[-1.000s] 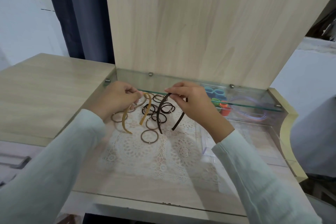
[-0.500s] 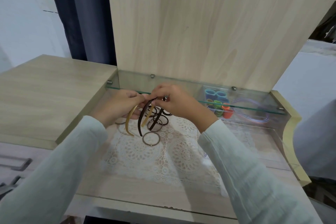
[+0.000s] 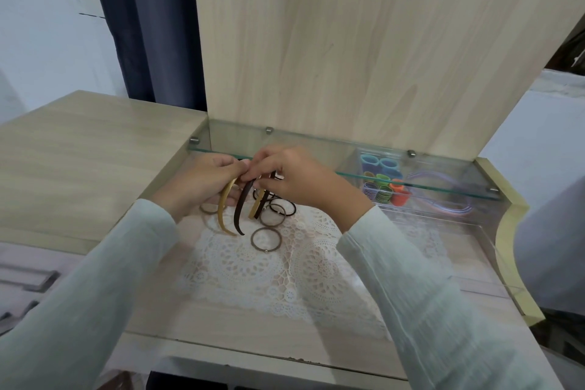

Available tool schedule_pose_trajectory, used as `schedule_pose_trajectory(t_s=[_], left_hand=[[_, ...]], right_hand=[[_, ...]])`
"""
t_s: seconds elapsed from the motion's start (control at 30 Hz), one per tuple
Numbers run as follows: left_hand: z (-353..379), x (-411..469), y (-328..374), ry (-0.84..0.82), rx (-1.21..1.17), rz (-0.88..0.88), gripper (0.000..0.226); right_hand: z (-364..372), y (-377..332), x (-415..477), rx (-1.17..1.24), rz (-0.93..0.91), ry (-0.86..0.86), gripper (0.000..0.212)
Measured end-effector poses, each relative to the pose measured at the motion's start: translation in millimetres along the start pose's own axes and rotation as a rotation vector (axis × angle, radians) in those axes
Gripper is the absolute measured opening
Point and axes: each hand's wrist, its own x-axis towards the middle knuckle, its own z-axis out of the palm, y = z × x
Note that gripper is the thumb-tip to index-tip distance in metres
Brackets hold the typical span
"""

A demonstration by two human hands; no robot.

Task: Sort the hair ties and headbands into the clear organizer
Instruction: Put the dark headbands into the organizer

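Note:
My left hand point(image 3: 198, 185) grips a tan headband point(image 3: 223, 212) at its top, its ends hanging down. My right hand point(image 3: 296, 179) pinches a dark brown headband point(image 3: 240, 210) and holds it right against the tan one. Under both hands lies a pile of brown and black hair ties point(image 3: 278, 210), and one brown hair tie point(image 3: 266, 239) lies apart on the lace mat. The clear organizer point(image 3: 487, 231) stands to the right; its back compartments hold coloured hair ties point(image 3: 384, 187) and a purple headband point(image 3: 443, 199).
A lace mat point(image 3: 269, 275) covers the recessed tabletop. A glass shelf point(image 3: 348, 165) spans the back just above my hands. The raised wooden lid point(image 3: 364, 57) stands behind it. A wooden desktop point(image 3: 79, 152) lies to the left.
My right hand carried the dark brown headband leftward until it met the tan headband in my left hand. Both headbands now hang side by side.

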Motion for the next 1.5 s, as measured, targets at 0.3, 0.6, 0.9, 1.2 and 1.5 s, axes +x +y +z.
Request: schedule_pose_trajectory(t_s=[0.3, 0.6, 0.9, 1.2, 1.5], left_hand=[[2, -9, 6, -0.089, -0.076, -0.028, 0.031], [3, -11, 4, -0.087, -0.147, -0.031, 0.028], [4, -11, 5, -0.061, -0.186, -0.026, 0.024], [-23, -10, -9, 0.06, -0.229, -0.021, 0.02], [-46, -19, -19, 0.055, -0.239, -0.028, 0.026]], right_hand=[[17, 0, -8, 0.093, 0.005, 0.085, 0.022], [23, 4, -8, 0.184, 0.048, 0.224, 0.016], [28, 7, -10, 0.39, 0.194, 0.274, 0.004], [65, 31, -28, 0.076, 0.386, -0.031, 0.029], [95, 58, -9, -0.215, 0.48, -0.08, 0.041]])
